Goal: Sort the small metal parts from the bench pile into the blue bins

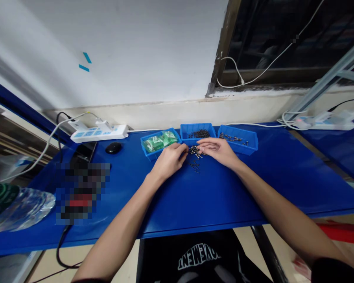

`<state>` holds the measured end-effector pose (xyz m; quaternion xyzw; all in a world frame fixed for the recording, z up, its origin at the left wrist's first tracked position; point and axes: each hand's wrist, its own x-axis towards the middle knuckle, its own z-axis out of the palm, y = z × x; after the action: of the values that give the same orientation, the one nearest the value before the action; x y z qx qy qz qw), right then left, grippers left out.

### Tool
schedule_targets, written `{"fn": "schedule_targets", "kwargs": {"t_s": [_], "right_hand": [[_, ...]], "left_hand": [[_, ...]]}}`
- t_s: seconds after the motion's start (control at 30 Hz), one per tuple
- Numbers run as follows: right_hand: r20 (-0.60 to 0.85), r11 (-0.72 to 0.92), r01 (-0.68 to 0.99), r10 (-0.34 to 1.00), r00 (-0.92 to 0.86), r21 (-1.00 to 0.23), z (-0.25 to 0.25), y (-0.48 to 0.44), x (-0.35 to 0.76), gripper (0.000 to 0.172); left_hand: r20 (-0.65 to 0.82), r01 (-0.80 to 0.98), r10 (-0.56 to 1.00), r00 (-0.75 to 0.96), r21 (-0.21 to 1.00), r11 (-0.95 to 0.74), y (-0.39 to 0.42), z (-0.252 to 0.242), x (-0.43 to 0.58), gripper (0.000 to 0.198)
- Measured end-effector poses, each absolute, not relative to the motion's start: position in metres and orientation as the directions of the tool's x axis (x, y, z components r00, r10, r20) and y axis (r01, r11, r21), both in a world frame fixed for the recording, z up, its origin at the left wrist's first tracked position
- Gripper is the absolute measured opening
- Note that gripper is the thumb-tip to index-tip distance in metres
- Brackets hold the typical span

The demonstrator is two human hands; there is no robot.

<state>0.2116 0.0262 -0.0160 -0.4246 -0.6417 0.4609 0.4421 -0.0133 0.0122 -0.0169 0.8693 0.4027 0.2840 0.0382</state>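
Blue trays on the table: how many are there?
3: the left tray with green packets, the middle tray with small dark parts, and the right tray with scattered parts.

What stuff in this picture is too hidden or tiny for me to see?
- Head view: whether the bare left hand grips anything; its curled pose hides this.
- Head view: how many small, dark, screw-like metal pieces lie loose on the blue table; too tiny, and the right hand may cover some.
- Head view: what the dark-and-red shape is; blocky blurring hides it.
- Head view: the rest of the clear, green-labelled plastic bottle; left edge cuts it off.
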Motion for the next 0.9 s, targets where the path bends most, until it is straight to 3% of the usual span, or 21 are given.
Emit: {"fn": "schedule_targets", "kwargs": {"t_s": [0.17,0.4,0.53,0.73,0.9], "right_hand": [[0.139,0.206,0.121,0.901,-0.411,-0.971,-0.0151,0.0217,0.2093,0.036],[0.111,0.157,0.081,0.905,-0.411,-0.984,-0.0147,0.0223,0.2099,0.031],[0.129,0.168,0.111,0.946,-0.297,-0.979,-0.0141,0.0244,0.2106,0.030],[0.260,0.260,0.078,0.966,-0.016,-0.962,-0.0138,0.0304,0.2156,0.032],[0.264,0.264,0.044,0.964,0.013,-0.964,-0.0141,0.0308,0.2151,0.041]], "left_hand": [[0.567,0.626,0.658,0.496,0.292,-0.723,0.0087,-0.0180,-0.0103,0.011],[0.568,0.610,0.638,0.521,0.275,-0.743,0.0064,-0.0181,-0.0079,0.011],[0.506,0.630,0.670,0.543,0.282,-0.723,0.0065,-0.0171,-0.0084,0.012],[0.334,0.575,0.621,0.709,0.236,-0.783,0.0093,-0.0193,-0.0081,0.041],[0.235,0.571,0.591,0.772,0.152,-0.807,0.0118,-0.0212,-0.0068,0.047]]}}
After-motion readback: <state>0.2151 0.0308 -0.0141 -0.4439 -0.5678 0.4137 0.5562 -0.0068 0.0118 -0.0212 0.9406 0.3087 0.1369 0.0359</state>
